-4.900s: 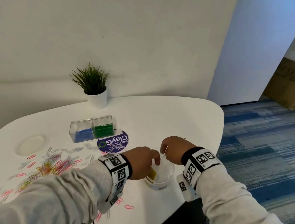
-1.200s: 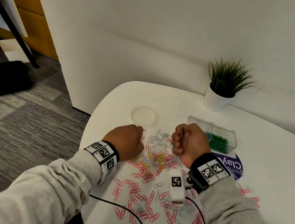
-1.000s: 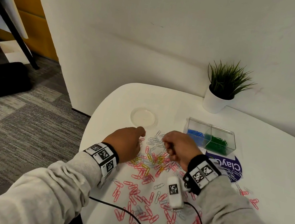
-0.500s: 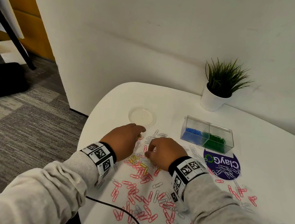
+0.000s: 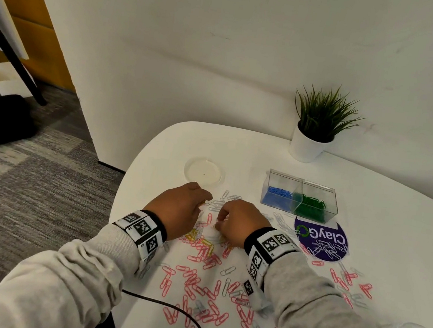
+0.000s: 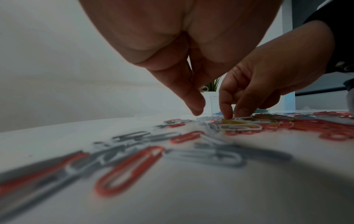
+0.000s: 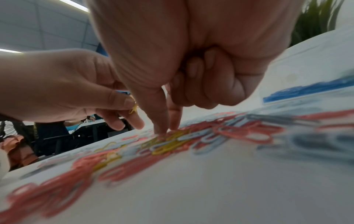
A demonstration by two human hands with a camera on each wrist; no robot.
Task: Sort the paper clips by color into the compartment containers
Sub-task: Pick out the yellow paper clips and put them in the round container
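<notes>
On the left of the white table (image 5: 387, 204) lies a shallow clear round lid (image 5: 204, 171), holding nothing. Just right of it, the left hand (image 5: 179, 208) hovers low over the loose paper clips (image 5: 202, 276); the right-wrist view shows a yellow clip (image 7: 133, 109) pinched between its thumb and forefinger, the other fingers relaxed. Beside it, the right hand (image 5: 240, 221) has its thumb and index fingertips (image 7: 161, 128) pressed down onto a small cluster of yellow clips (image 7: 168, 144) in the pile, the remaining fingers curled into the palm; whether a clip is already gripped cannot be told. Pink and grey-white clips lie scattered toward the near edge. Farther right stands a clear two-compartment box (image 5: 299, 196), blue clips in its left half, green in its right, with a round purple sticker (image 5: 320, 239) in front and a potted plant (image 5: 317, 122) behind. The step in hand appears to be gathering yellow clips. Done well, the fingertips slide one clip free of its tangled neighbours before lifting, so that pink clips hooked to it stay behind.
</notes>
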